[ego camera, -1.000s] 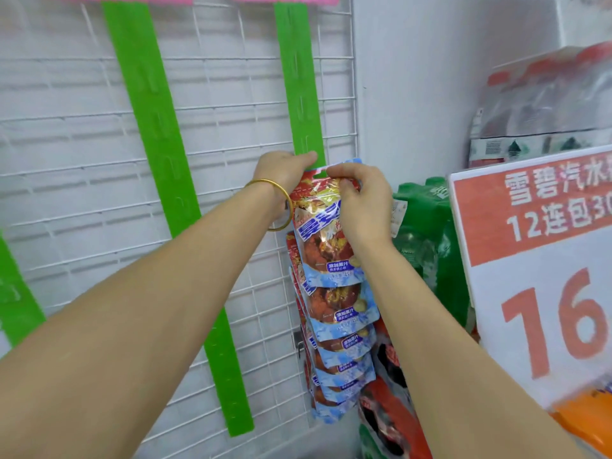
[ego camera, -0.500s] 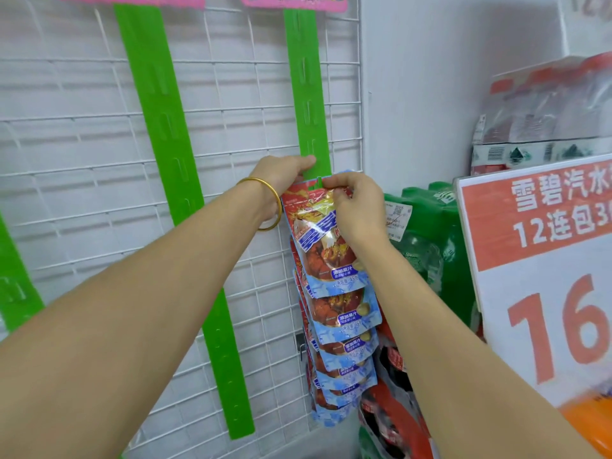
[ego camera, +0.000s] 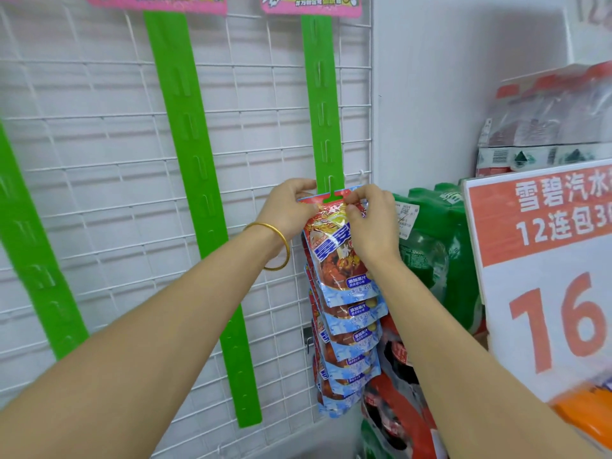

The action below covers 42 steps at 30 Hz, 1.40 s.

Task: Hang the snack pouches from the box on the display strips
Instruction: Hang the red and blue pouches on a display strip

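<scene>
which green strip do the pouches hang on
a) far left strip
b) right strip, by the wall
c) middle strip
b: the pouches hang down the right strip, and the left hand and right hand hold the top pouch at its hook.

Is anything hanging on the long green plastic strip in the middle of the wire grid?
No, the middle green plastic strip hangs bare; the red-and-blue foil snack pouches all hang on the right green strip.
</scene>
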Motion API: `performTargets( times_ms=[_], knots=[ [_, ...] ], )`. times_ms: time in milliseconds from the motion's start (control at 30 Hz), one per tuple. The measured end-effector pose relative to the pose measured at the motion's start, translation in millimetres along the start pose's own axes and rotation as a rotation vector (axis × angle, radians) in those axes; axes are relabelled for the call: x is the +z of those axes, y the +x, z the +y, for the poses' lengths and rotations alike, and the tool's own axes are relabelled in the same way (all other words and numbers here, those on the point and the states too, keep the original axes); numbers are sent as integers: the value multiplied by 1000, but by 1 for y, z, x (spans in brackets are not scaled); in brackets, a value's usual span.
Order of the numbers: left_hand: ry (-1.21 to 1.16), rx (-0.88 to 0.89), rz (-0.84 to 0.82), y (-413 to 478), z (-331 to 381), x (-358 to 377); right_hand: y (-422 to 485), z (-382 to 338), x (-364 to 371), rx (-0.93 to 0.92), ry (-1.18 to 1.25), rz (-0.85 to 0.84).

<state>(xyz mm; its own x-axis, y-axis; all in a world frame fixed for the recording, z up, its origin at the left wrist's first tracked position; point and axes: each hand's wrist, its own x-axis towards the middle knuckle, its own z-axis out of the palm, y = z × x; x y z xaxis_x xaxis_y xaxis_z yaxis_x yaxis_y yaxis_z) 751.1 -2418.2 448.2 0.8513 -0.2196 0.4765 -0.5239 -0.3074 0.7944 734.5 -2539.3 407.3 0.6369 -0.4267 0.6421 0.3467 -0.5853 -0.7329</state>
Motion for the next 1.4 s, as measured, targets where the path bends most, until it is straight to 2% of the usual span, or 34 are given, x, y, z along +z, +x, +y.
performTargets(
  times_ms=[100, 167, 233, 333, 433, 500, 667, 700, 800, 933, 1067, 1167, 1267, 1333, 1400],
  knots=[
    [28, 45, 80, -26, -8, -7, -23, -3, -7, -118, -157, 109],
    [33, 67, 134, -58, -22, -15, -55, -5, -12, -192, -99, 156],
    [10, 52, 145, -102, -45, -27, -100, -4, -12, -226, 20, 93],
    [2, -139, 24, -186, -100, -47, -184, 8, 7, -179, 108, -198],
    [-38, -485, -48, -279, -159, -71, -268, 30, 34, 50, 96, -676],
    [-41, -668, -27, -332, -189, -92, -312, 49, 53, 139, -1, -922],
    [-108, -912, 178, -393, -226, -136, -370, 72, 103, 264, -123, -1191],
    [-118, -925, 202, -394, -228, -140, -380, 75, 111, 273, -215, -1264],
    [-138, -888, 235, -391, -233, -143, -414, 79, 125, 147, -605, -1467],
    [-132, -852, 222, -389, -237, -143, -444, 79, 134, 112, -816, -1376],
    [-181, -843, 265, -387, -237, -147, -452, 79, 140, 354, -783, -1191],
    [-195, -840, 283, -386, -237, -147, -453, 76, 141, 542, -624, -1046],
    [-149, -814, 242, -389, -236, -143, -437, 67, 141, 548, -343, -1016],
    [9, -687, 173, -393, -236, -139, -415, 58, 136, 528, -153, -995],
    [277, -468, 33, -391, -233, -136, -386, 46, 122, 453, -8, -1014]
  ],
)
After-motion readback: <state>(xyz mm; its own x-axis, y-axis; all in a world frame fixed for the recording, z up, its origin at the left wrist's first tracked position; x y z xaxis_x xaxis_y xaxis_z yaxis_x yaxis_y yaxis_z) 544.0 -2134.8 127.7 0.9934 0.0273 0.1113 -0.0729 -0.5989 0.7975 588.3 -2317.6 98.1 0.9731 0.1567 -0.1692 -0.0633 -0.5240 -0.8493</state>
